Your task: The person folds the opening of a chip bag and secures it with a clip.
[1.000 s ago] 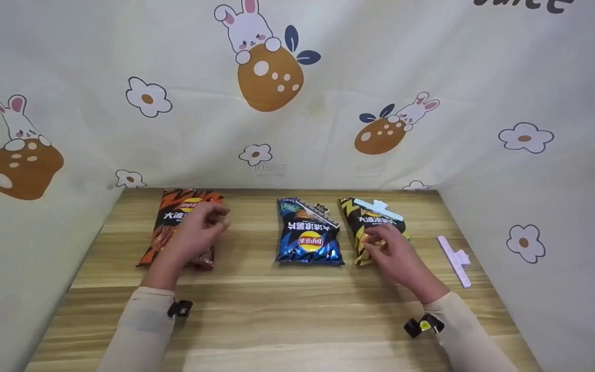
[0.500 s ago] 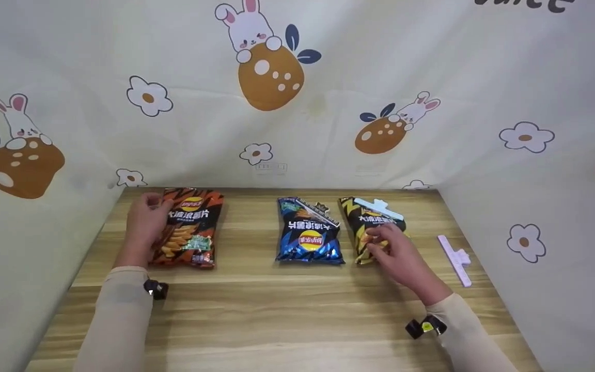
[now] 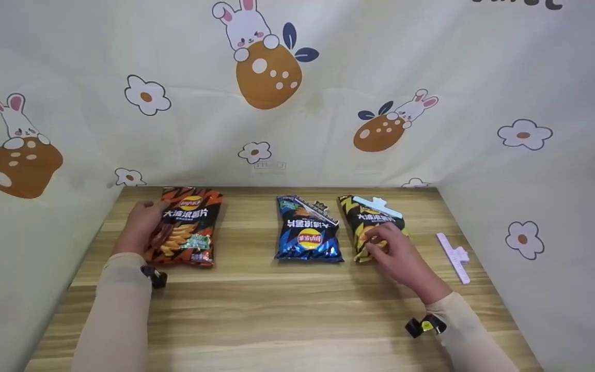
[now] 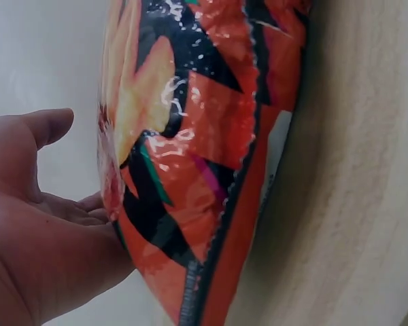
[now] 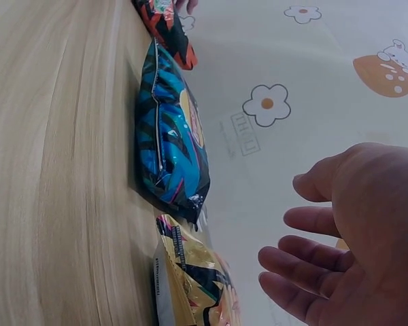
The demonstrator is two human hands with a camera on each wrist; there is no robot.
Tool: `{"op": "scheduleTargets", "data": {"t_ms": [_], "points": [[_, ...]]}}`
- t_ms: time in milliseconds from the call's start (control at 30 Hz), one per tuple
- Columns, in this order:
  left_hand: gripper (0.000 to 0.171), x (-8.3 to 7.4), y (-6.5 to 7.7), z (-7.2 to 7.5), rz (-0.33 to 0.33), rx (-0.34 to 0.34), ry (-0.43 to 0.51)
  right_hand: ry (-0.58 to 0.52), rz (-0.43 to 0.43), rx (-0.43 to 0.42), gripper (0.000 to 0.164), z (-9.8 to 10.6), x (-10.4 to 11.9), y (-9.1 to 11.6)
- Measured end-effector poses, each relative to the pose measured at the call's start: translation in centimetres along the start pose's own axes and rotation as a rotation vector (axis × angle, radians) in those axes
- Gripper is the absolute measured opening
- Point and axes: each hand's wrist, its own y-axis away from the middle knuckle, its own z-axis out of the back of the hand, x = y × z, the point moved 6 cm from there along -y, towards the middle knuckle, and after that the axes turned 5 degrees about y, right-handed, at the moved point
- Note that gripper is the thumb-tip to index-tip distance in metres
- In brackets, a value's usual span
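My left hand is at the left side of an orange-and-black chip bag. In the left wrist view, the thumb stands apart from the bag, and the other fingers are partly hidden behind its side. Loosely bent, my right hand hovers over a yellow-and-black chip bag; its fingers hold nothing in the right wrist view. A pale blue sealing clip crosses that bag's top corner. Between these two lies a blue chip bag, with a dark, see-through clip across its upper right corner.
A light purple sealing clip lies on the wooden table at the right, near the table's side edge. Pale curtains printed with rabbits and flowers rise at the back and both sides.
My left hand has moved from above the orange chip bag to its left side, uncovering the bag's front. The bag's lower left part has shifted slightly. My right hand has barely moved.
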Motion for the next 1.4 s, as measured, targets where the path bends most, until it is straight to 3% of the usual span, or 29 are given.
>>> {"op": "scheduleTargets", "data": {"t_ms": [133,267,500,767,1000,1400], "points": [[0.089,0.4,-0.2,0.2,0.019,-0.007,-0.001,-0.002,0.000,0.008,0.019,0.0,-0.1,0.1],[0.084,0.5,0.0,0.2,0.038,-0.011,0.056,-0.005,-0.002,0.008,0.018,0.1,-0.1,0.1],[0.083,0.6,-0.1,0.3,0.014,-0.001,0.046,-0.001,0.005,0.005,0.017,0.1,-0.1,0.1],[0.089,0.5,0.0,0.2,0.023,0.075,0.202,-0.001,0.021,-0.002,0.015,0.3,0.3,0.0],[0.083,0.1,0.4,-0.1,0.057,0.140,0.405,-0.005,0.014,0.001,0.016,0.4,0.3,0.0],[0.060,-0.9,1.6,-0.5,-0.013,0.187,0.505,0.005,0.010,0.009,0.017,0.2,0.3,0.0]]}}
